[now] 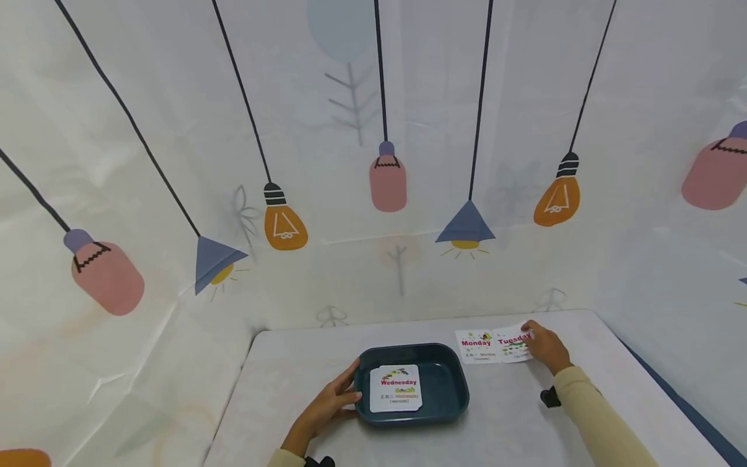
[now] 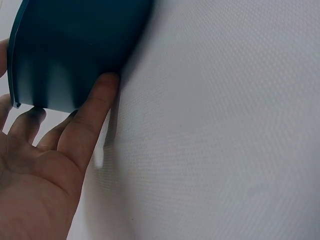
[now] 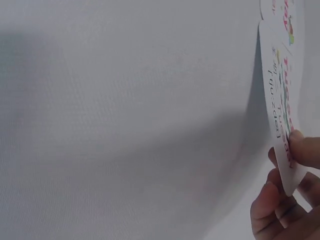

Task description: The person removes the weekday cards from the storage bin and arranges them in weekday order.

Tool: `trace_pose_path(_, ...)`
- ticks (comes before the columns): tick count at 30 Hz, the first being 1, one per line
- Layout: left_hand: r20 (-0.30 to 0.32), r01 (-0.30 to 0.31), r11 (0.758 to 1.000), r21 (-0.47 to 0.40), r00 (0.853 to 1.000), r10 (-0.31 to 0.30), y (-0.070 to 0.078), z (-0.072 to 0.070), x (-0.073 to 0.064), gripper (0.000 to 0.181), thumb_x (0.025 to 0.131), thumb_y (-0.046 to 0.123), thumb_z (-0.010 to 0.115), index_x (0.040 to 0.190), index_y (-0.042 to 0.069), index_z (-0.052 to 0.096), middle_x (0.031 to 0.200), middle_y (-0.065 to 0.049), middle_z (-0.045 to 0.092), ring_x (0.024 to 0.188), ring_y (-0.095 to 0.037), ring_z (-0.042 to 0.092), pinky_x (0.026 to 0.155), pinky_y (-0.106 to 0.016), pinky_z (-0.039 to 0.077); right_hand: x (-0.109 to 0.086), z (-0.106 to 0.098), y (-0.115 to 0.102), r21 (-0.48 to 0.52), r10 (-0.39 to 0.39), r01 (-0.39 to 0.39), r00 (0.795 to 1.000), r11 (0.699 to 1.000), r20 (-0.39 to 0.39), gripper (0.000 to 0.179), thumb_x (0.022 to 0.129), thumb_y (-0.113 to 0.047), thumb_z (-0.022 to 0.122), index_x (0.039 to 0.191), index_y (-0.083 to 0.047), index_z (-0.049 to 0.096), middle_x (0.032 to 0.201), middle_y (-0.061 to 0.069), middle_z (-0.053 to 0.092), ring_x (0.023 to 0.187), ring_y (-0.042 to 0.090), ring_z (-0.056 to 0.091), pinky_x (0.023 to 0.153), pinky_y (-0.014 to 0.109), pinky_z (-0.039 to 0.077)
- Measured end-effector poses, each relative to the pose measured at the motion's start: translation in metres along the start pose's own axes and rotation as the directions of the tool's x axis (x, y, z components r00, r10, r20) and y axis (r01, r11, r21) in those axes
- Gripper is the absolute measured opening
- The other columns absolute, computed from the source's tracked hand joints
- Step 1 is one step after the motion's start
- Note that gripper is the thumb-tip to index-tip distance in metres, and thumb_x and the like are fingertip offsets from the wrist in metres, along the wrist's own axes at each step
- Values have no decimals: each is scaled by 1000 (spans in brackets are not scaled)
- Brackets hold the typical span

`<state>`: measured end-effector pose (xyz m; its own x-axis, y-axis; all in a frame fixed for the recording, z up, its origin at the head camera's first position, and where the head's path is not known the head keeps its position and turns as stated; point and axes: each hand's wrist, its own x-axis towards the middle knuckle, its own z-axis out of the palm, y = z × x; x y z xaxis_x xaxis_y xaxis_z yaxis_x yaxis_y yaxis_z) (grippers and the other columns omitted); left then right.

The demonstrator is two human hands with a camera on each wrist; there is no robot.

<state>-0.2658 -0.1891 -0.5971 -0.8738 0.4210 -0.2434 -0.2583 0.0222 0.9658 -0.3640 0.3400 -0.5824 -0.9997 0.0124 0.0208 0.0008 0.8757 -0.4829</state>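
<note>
My right hand [image 1: 547, 348] pinches the right edge of the Tuesday card [image 1: 512, 344] between thumb and fingers. In the right wrist view this Tuesday card [image 3: 280, 105] is tilted, partly lifted off the cloth. Directly left of it lies the Monday card [image 1: 478, 348], its edge meeting the Tuesday card. My left hand [image 1: 329, 403] holds the left side of a dark teal tray [image 1: 446, 389], thumb at the rim. In the left wrist view, fingers touch the outer wall of the tray [image 2: 65, 55]. A stack of cards topped by the Wednesday card [image 1: 395, 389] sits inside it.
A white cloth covers the table [image 1: 490, 428]. Behind it hangs a pale curtain [image 1: 327, 285] printed with lamps and bulbs. Each wrist carries a small black device, such as the one at the right cuff [image 1: 550, 397].
</note>
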Motion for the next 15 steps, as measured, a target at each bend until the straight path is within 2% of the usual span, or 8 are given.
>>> trace_pose_path(7,4,-2,1000,-6,1000,2,-1,2,1,79,95,10,63,161,26,21,167,-20,4,149,-51,17,98,-58,52,2,3,-2,-25,37,-36,998,999,56,36,92,-8,64,122,7,52,105,28,63,85,30,56,75,46,48)
trace_pose_path(15,-2,3,1000,-5,1000,-3,0,2,1,80,95,11,64,161,26,21,167,-19,4,149,-52,14,98,-59,51,2,4,-5,-53,19,-17,999,998,38,34,90,-6,66,117,10,53,97,25,62,83,30,55,76,47,48)
